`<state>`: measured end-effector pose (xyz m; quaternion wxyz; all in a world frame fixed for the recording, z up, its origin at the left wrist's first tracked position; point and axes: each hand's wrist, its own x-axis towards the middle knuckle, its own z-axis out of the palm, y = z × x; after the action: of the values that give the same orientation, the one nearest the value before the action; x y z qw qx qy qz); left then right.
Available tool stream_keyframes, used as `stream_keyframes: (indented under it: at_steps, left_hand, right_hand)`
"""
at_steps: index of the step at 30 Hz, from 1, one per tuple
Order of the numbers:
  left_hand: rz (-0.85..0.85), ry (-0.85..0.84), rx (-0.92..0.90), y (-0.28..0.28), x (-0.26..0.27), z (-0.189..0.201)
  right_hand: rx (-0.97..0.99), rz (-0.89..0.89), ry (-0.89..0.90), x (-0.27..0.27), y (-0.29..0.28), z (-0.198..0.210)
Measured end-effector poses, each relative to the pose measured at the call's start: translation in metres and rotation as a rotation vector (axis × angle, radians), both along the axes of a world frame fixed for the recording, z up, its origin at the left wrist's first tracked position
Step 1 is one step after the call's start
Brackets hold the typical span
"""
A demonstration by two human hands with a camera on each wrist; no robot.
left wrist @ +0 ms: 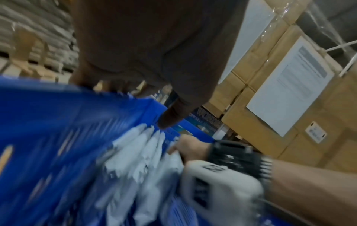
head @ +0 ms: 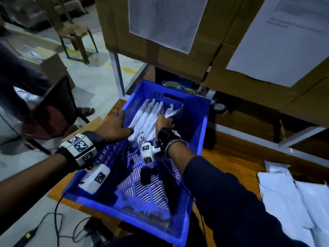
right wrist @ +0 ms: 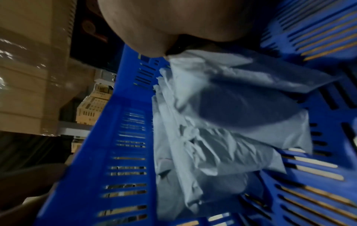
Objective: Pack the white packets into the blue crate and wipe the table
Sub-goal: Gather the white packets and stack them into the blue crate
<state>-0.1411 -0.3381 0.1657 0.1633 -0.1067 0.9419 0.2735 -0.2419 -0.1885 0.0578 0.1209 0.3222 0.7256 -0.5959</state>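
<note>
The blue crate stands on the wooden table. Several white packets stand on edge in a row at its far left end. My left hand straddles the crate's left wall, fingers outside, and its thumb points at the packets. My right hand is inside the crate at the right end of the row, gripping the top of the rightmost packet. Its fingers are hidden by the palm and the packets.
More white packets lie flat on the table at the right. Stacked cardboard boxes with paper sheets rise just behind the crate. A chair and another person stand at the left. Cables trail over the floor.
</note>
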Motion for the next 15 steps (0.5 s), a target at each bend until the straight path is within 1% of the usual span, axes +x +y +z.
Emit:
stream_keyframes:
  at_steps: [3, 6, 9, 13, 15]
  left_hand:
    - [0.017, 0.016, 0.034, -0.003, 0.003, -0.008]
    - [0.003, -0.008, 0.071, -0.005, 0.003, -0.013]
    - [-0.03, -0.04, 0.058, -0.005, 0.003, -0.012]
    - [-0.03, -0.055, 0.047, -0.003, 0.003, -0.011]
    - [-0.033, -0.047, 0.047, -0.004, 0.005, -0.011]
  right_hand:
    - [0.028, 0.075, -0.004, -0.002, -0.014, -0.014]
    - [0.096, 0.036, 0.035, -0.001, -0.032, -0.024]
    - [0.157, -0.021, 0.068, -0.003, -0.047, -0.03]
    - [0.237, 0.001, 0.048, -0.012, -0.054, -0.039]
    - [0.27, -0.011, 0.065, -0.014, -0.055, -0.045]
